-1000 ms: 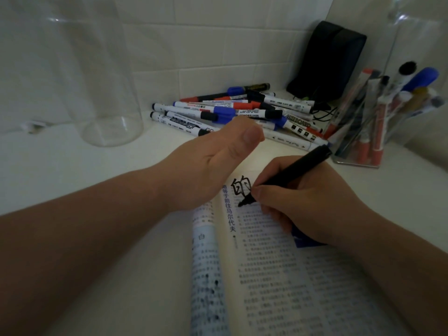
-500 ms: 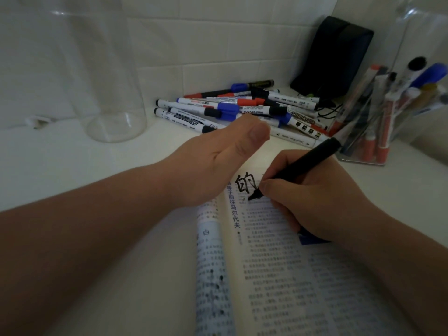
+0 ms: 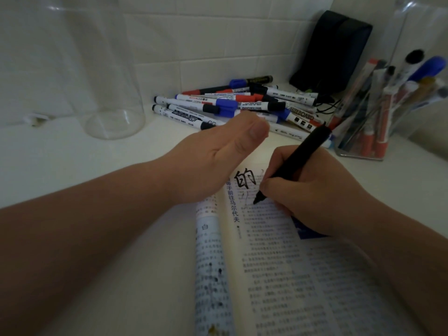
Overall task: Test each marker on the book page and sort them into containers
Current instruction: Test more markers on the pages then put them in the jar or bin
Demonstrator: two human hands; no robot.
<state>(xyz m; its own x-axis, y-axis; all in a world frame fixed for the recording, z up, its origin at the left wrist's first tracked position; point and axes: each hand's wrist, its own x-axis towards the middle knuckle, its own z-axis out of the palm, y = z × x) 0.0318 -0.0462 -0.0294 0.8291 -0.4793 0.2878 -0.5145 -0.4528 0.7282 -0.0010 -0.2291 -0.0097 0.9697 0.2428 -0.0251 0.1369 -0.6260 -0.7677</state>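
An open book [image 3: 286,275] lies on the white counter in front of me, with a large black character drawn at the top of its right page. My right hand [image 3: 312,190] grips a black marker [image 3: 295,163] like a pen, tip down on the page just below that character. My left hand [image 3: 218,156] lies flat across the book's top left corner, fingers straight, holding the page down. A pile of several capped markers [image 3: 232,105] lies behind the book by the wall. A clear square holder [image 3: 378,122] at the right has several markers standing in it.
A tall clear glass jar [image 3: 109,98] stands at the back left with nothing visible inside. A black pouch [image 3: 332,49] leans against the tiled wall at the back right, with a thin cable beside it. Bare white counter stretches to the left of the book.
The marker tip has moved down the page from beside the drawn character to just below it. My left hand stays pressed on the book.
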